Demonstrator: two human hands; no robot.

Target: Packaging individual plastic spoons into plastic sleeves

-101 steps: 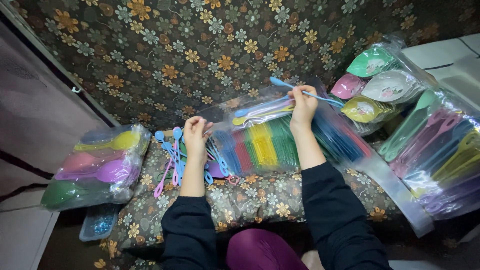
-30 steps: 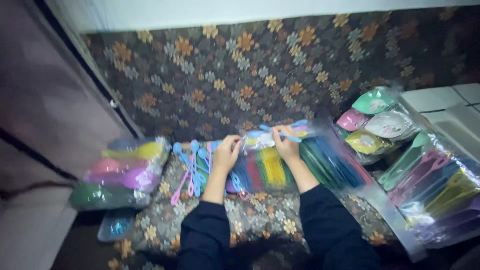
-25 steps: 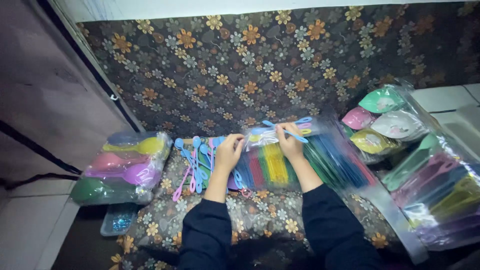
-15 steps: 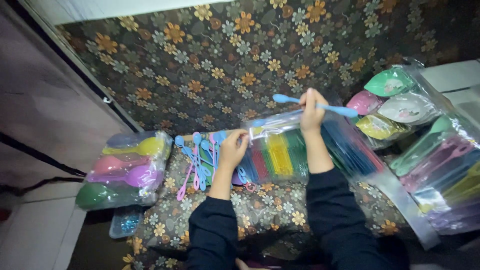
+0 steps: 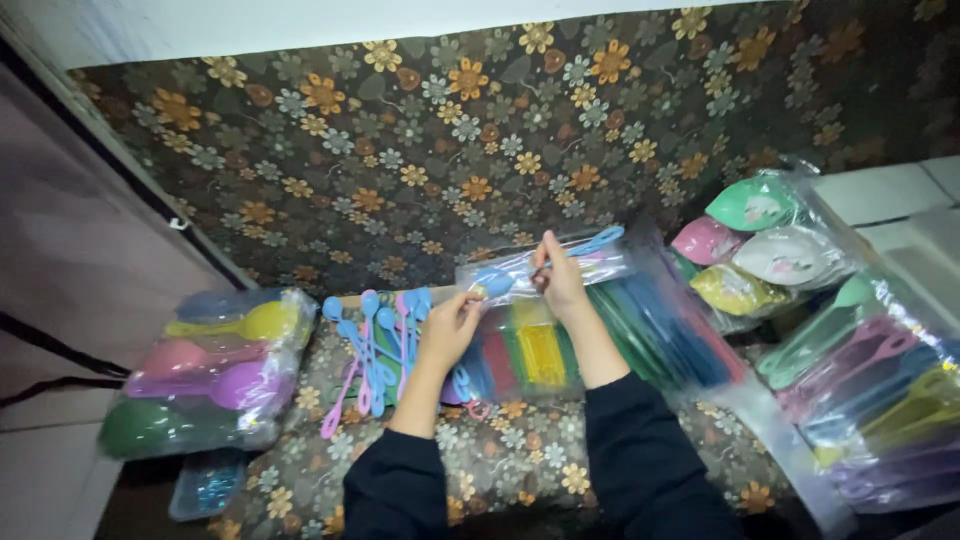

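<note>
My left hand (image 5: 452, 328) pinches the near end of a small clear plastic bag (image 5: 545, 268), close to a blue spoon bowl (image 5: 493, 284) inside it. My right hand (image 5: 560, 277) holds the blue spoon by its handle (image 5: 596, 241), with the spoon partly in the bag's mouth. Under both hands lies a wide clear pack of coloured plastic cutlery (image 5: 620, 345) in red, green, yellow and blue. A loose heap of blue and pink spoons (image 5: 372, 352) lies just left of my left hand.
A bag of large coloured plastic spoons (image 5: 200, 368) sits at the left. Bags of coloured scoops (image 5: 762, 240) and long utensils (image 5: 872, 385) are stacked at the right. A small clear box (image 5: 205, 484) lies at the lower left. Everything rests on a dark flowered cloth (image 5: 430, 140).
My right hand has come down from a raised position with the blue spoon and brought it to the small bag. My left hand has lifted to the bag's end.
</note>
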